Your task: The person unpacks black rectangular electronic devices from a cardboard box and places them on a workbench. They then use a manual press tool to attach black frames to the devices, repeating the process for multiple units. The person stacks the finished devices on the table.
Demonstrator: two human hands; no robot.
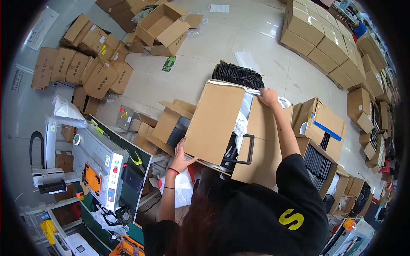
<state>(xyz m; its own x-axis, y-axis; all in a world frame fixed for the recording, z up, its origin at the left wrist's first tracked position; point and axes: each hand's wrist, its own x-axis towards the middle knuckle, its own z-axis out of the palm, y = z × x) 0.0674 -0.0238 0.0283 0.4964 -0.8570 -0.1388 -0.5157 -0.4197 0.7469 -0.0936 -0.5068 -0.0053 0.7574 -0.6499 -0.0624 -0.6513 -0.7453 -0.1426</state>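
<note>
A large cardboard box [216,121] stands before me, its broad left flap folded over and its right flap [265,123] lying to the other side. White plastic sheeting [242,115] shows in the gap between the flaps. Black parts lie under it, and a black rectangular frame [251,149] sticks out over the right flap. My left hand [181,158] rests at the left flap's near-left corner, thumb and fingers spread along its edges. At the far edge my right hand [269,97] is closed on the white plastic; its fingertips are partly hidden.
Beyond the box lies a pile of black slotted parts [239,77]. An open carton [168,123] stands left, near a workbench with a grey machine [100,166]. At right, a carton [318,164] holds black panels. Stacked cartons [320,38] stand far right.
</note>
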